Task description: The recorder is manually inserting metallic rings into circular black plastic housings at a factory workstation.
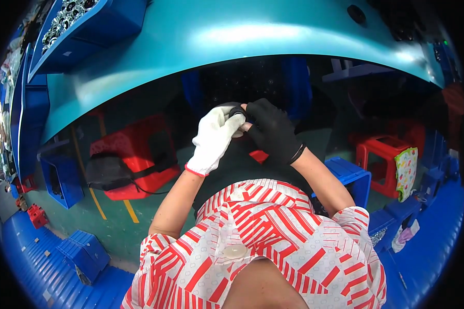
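Note:
My left hand (214,135), in a white knit glove with a red cuff edge, is closed in a pinch. Between its thumb and fingers sits a small dark round part (236,111), mostly covered, so its exact kind does not show. Close against it on the right is my right hand (273,129), in a black glove with bare thumb and finger tips. Those tips are bent toward the same part and seem to grip its right side. Both hands are over my lap, in front of the bench edge.
A teal workbench (232,37) curves across the far side. On its left stands a blue bin (95,38) of shiny metal parts; a black round object (356,15) lies far right. Red stools (134,149) flank me, the left bearing a black bag (108,171). Blue crates (351,177) stand around.

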Motion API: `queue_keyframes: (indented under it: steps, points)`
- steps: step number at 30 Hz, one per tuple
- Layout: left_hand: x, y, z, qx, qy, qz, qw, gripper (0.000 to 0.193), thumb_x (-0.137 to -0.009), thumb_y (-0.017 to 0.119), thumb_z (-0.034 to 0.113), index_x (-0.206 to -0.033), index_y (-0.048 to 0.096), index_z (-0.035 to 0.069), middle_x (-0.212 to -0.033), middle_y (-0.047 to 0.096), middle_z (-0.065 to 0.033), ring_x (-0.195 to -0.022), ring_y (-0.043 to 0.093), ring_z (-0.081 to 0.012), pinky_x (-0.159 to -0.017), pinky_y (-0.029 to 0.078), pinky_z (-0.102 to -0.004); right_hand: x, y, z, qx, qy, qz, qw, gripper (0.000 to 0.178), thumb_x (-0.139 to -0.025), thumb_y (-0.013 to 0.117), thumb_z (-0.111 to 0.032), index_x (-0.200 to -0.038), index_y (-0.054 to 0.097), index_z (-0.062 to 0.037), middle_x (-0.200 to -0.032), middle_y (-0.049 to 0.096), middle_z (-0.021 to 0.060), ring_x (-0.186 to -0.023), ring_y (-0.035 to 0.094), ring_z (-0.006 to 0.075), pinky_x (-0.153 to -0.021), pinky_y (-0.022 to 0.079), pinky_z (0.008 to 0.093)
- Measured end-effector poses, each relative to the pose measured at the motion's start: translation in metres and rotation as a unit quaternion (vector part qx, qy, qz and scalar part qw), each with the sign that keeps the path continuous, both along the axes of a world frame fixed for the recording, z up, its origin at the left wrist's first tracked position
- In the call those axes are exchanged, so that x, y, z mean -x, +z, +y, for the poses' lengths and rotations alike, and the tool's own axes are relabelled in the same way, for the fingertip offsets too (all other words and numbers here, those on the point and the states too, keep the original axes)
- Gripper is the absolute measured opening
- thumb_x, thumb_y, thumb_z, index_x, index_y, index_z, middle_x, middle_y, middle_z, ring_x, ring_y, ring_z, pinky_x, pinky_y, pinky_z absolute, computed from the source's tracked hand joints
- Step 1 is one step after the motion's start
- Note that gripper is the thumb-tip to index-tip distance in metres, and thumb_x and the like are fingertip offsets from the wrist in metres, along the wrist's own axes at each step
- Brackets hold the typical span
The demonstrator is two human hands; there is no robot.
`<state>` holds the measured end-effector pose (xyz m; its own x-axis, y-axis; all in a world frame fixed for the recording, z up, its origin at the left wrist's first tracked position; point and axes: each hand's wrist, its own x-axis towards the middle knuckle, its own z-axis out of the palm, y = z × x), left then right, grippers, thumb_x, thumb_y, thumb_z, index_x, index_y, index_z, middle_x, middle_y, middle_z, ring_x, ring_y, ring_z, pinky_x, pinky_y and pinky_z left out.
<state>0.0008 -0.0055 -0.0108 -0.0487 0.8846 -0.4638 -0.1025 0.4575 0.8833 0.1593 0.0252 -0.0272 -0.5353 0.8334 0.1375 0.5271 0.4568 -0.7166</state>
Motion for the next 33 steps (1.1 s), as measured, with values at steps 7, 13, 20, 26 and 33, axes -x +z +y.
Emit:
queue_keyframes:
  steps: [7, 13, 20, 26, 33]
  points:
    - [0.012, 0.014, 0.013, 0.026, -0.099, -0.015, 0.995, 0.04, -0.086, 0.062, 0.011, -0.12, 0.052, -0.008, -0.087, 0.064, -0.0072, -0.074, 0.063, -0.0115, -0.068, 0.053, -0.0236, -0.013, -0.005, 0.012, 0.164, 0.052, 0.127, 0.977, 0.046, -0.076, 0.071, -0.014, -0.118, 0.056, -0.0056, -0.102, 0.06, 0.0141, -0.09, 0.061, 0.0311, -0.076, 0.05, 0.0378]
    - [-0.002, 0.001, -0.001, -0.007, -0.007, -0.1, 0.995, 0.047, -0.083, 0.065, 0.009, -0.124, 0.049, -0.008, -0.099, 0.062, -0.0114, -0.08, 0.061, -0.0113, -0.072, 0.051, -0.0236, -0.004, -0.006, 0.0, 0.028, -0.002, 0.062, 0.998, 0.048, -0.07, 0.077, -0.014, -0.113, 0.057, -0.0077, -0.106, 0.058, 0.0118, -0.089, 0.062, 0.0293, -0.073, 0.05, 0.0346]
    - [-0.006, 0.012, 0.002, 0.003, -0.076, 0.02, 0.997, 0.052, -0.081, 0.064, 0.005, -0.128, 0.046, -0.009, -0.093, 0.064, -0.0106, -0.077, 0.061, -0.0117, -0.069, 0.051, -0.0235, -0.011, -0.005, 0.001, -0.052, 0.052, -0.009, 0.997, 0.042, -0.069, 0.078, -0.024, -0.105, 0.061, -0.0099, -0.103, 0.061, 0.0109, -0.09, 0.062, 0.0306, -0.075, 0.051, 0.0379]
    - [0.005, 0.004, 0.01, 0.024, -0.129, 0.022, 0.991, 0.056, -0.079, 0.067, 0.004, -0.13, 0.046, -0.007, -0.085, 0.065, -0.0093, -0.072, 0.062, -0.0123, -0.066, 0.053, -0.0235, -0.007, -0.003, -0.004, 0.035, 0.028, -0.001, 0.999, 0.042, -0.07, 0.078, -0.024, -0.107, 0.061, -0.0104, -0.105, 0.062, 0.0116, -0.085, 0.063, 0.0299, -0.073, 0.052, 0.0382]
    - [0.007, -0.001, 0.011, 0.014, -0.188, 0.047, 0.981, 0.054, -0.081, 0.066, 0.008, -0.129, 0.046, -0.007, -0.086, 0.066, -0.011, -0.075, 0.063, -0.0129, -0.072, 0.052, -0.0232, -0.019, -0.009, 0.008, 0.044, 0.113, 0.05, 0.991, 0.051, -0.069, 0.079, -0.02, -0.113, 0.057, -0.0075, -0.104, 0.06, 0.0118, -0.087, 0.063, 0.0269, -0.073, 0.05, 0.0341]
